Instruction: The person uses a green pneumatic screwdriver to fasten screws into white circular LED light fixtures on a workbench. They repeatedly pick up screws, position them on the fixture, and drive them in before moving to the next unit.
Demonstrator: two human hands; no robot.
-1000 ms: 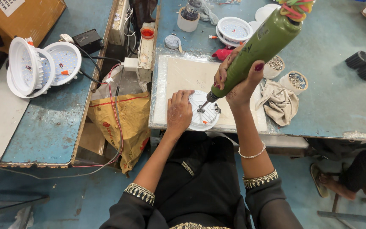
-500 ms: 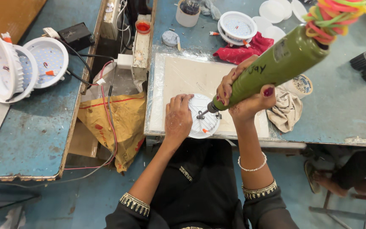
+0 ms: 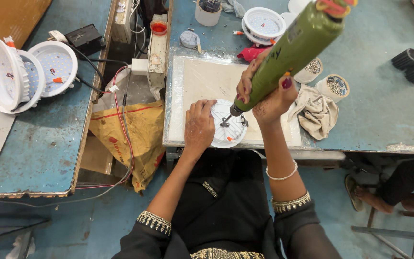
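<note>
Head view. Compared with half a second back: much the same pose, tool and disc in the same spot on the mat, tool body leaning a little steeper toward the camera.

Brown cardboard box [image 3: 10,17] at the top left corner of the tabletop [image 3: 39,144]; yellow sack with red print [image 3: 132,139] hanging in the gap between the two blue benches; small paper label on the tool body, too blurred to read.

Round white lamp disc [image 3: 228,132] lying flat on the pale mat [image 3: 202,84] near the front edge, metal clips and a small orange mark on its face. Left hand [image 3: 200,124] spread flat, pressing the disc's left side. Right hand [image 3: 267,93] clamped around the green electric screwdriver [image 3: 291,50], bit tip down on the disc's centre.

Nearby: beige cloth [image 3: 317,110] right of the mat, two small cups of screws [image 3: 334,86] just beyond, white lamp housings [image 3: 27,72] far left.
</note>
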